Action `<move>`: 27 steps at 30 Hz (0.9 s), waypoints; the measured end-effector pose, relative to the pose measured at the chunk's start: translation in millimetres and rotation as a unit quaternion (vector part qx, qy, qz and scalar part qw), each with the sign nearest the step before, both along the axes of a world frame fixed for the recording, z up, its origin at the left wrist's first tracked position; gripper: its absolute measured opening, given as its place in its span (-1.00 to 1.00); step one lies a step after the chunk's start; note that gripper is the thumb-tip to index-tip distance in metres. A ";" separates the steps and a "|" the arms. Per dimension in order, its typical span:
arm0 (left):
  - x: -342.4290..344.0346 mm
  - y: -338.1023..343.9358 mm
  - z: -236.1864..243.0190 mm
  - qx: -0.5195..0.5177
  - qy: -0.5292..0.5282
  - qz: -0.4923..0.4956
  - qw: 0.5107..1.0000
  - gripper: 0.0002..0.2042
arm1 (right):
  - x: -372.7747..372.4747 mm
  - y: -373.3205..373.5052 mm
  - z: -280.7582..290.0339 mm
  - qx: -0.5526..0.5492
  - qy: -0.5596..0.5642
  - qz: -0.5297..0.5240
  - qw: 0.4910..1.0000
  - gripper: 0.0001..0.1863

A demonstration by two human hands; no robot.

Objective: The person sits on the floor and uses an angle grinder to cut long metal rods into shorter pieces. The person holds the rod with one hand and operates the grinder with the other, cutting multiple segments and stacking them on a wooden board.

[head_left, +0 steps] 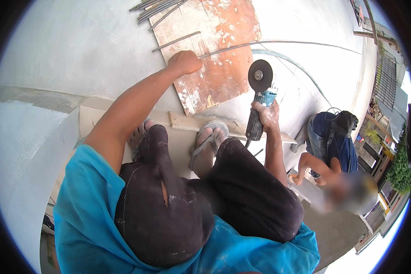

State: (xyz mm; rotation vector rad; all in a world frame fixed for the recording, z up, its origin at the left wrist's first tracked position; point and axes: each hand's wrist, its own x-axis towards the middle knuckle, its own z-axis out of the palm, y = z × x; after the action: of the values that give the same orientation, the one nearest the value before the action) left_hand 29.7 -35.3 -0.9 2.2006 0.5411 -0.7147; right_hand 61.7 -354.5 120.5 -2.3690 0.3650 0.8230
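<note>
My left hand (185, 63) is closed around a long thin metal rod (233, 46) that stretches rightward across a worn, paint-spattered wooden board (219, 77). More short rods (156, 8) lie along the board's upper left edge, with another (178, 40) lying just above my hand. In my right hand (267, 114) is an angle grinder (255, 123) with a teal-and-black body and a black disc (260, 76) at its top, held away from the rod.
My sandalled feet rest by a narrow plank (182, 120) on a beige ledge. A co-worker in dark blue (333, 146) bends over at my right. A pale wall (27, 146) runs on the left. Railings (386, 77) and plants (399, 176) stand at the far right.
</note>
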 end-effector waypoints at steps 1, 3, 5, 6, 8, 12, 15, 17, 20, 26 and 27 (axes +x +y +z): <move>-3.4 -5.9 -0.7 0.005 -0.003 0.028 1.000 -0.55 | -2.1 -5.4 1.4 0.006 -0.001 -0.007 1.000 -0.51; -7.2 -17.2 3.7 -0.004 -0.064 0.086 0.994 -0.52 | -5.1 -18.0 0.6 0.026 -0.014 -0.023 0.999 -0.53; -11.5 -31.7 5.4 0.001 -0.201 0.153 0.968 -0.50 | -7.8 -23.6 3.1 0.041 -0.029 -0.057 0.997 -0.58; -11.4 -33.5 5.0 -0.011 -0.233 0.155 0.960 -0.51 | -8.7 -23.4 6.1 0.049 -0.035 -0.073 0.996 -0.61; -10.3 -35.1 6.4 -0.036 -0.295 0.160 0.941 -0.53 | -10.4 -27.6 9.7 0.066 -0.047 -0.097 0.992 -0.64; -19.9 -13.3 5.8 0.008 -0.185 0.012 0.983 -0.59 | -7.4 -48.4 18.7 0.103 -0.072 -0.121 0.985 -0.64; -27.7 -0.1 10.5 0.035 -0.093 -0.100 0.990 -0.63 | -1.7 -55.6 16.2 0.095 -0.054 -0.125 0.986 -0.58; -33.6 3.1 9.4 0.057 -0.089 -0.143 0.984 -0.65 | -1.2 -51.0 10.7 0.097 -0.049 -0.123 0.986 -0.58; -32.4 9.9 7.3 0.083 -0.134 -0.132 0.978 -0.71 | -6.3 -38.0 16.1 0.084 -0.074 -0.111 0.987 -0.66; -3.9 49.9 16.8 0.164 -0.131 -0.277 0.938 -0.80 | -2.0 -34.9 8.4 0.056 -0.030 -0.078 0.995 -0.58; -5.9 51.6 16.0 0.156 -0.143 -0.295 0.932 -0.82 | -1.7 -35.0 7.1 0.059 -0.032 -0.076 0.995 -0.59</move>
State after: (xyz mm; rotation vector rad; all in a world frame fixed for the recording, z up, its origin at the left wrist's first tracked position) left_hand 23.8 16.3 15.1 2.7420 -0.1907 -0.6121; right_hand 60.0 -389.5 127.6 -2.2208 0.4515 0.6778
